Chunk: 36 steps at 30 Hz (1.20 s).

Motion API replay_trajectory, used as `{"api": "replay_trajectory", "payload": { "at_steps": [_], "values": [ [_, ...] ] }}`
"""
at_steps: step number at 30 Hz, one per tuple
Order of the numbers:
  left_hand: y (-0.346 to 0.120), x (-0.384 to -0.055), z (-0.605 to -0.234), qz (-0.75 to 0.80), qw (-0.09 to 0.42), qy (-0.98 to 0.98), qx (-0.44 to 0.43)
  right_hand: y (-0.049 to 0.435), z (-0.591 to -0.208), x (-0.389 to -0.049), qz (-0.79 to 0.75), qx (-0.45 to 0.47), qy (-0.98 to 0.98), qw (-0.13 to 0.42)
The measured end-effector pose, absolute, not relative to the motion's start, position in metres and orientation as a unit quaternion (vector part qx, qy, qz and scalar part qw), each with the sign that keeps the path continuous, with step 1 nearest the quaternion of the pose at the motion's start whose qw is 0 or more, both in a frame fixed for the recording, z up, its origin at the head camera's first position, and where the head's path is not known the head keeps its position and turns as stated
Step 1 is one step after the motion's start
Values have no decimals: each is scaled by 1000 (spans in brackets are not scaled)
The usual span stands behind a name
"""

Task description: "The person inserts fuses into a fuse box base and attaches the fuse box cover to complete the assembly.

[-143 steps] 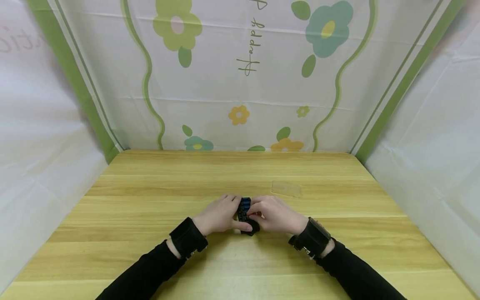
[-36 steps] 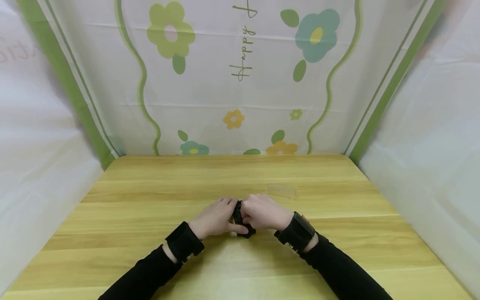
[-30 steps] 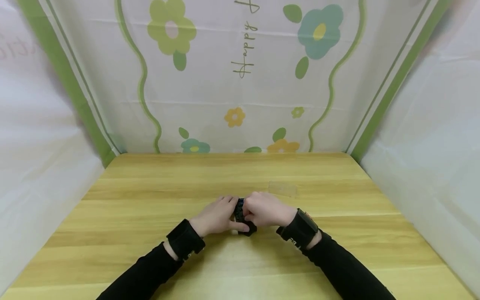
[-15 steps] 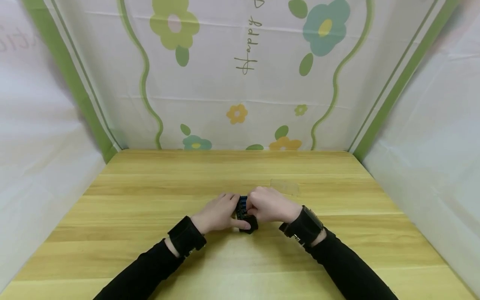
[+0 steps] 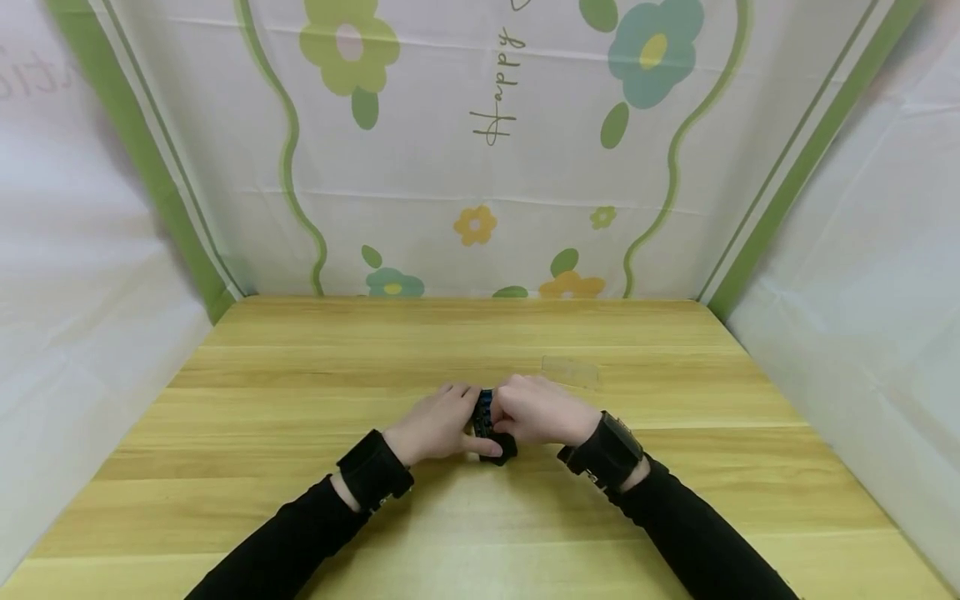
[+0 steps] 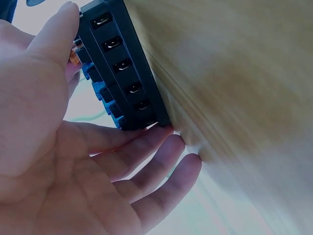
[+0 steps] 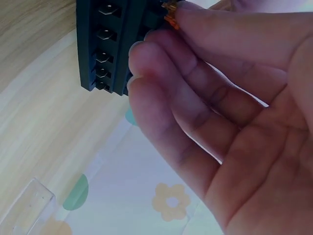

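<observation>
Partly, the hands [image 5: 435, 427] hide the black block [image 6: 126, 73] and orange piece [image 7: 171, 16].

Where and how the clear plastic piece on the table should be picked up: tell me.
Grip the clear plastic piece near its right end, probably, from above and the right, pinching across its two long edges. It lies low on the table, longer than wide, and that end is farther from the black block. The right hand is nearer, but busy at the block.

Black block [image 6: 119, 55], clear cover [image 5: 570, 372] on wood-grain table [image 5: 480, 533]
</observation>
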<state>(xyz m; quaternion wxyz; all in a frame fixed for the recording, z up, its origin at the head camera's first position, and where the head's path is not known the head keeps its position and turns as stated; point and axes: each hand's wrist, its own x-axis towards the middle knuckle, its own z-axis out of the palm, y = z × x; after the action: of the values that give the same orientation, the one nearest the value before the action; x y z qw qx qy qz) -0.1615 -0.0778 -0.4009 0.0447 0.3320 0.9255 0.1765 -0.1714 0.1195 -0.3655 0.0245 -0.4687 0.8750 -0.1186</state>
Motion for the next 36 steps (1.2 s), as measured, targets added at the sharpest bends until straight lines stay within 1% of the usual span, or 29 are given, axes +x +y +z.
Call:
{"api": "replay_trajectory", "payload": {
  "at_steps": [4,13,20,26,33,36],
  "values": [
    [-78,-162,-401,173,42,926,333,118,-366,-171,-114,-466,877,20],
    [-80,-163,-402,178,34,924,337,114,-370,-171,-90,-475,875,-17],
    [-80,-163,-401,181,32,923,338,112,-371,-174,-98,-480,871,-24],
    [-79,-163,-400,175,32,925,336,113,-372,-176,-113,-487,866,-21],
    [-78,-163,-402,162,39,927,336,119,-372,-177,-118,-485,866,13],
    [-78,-163,-402,162,42,928,334,120,-370,-177,-121,-488,864,19]
  ]
}}
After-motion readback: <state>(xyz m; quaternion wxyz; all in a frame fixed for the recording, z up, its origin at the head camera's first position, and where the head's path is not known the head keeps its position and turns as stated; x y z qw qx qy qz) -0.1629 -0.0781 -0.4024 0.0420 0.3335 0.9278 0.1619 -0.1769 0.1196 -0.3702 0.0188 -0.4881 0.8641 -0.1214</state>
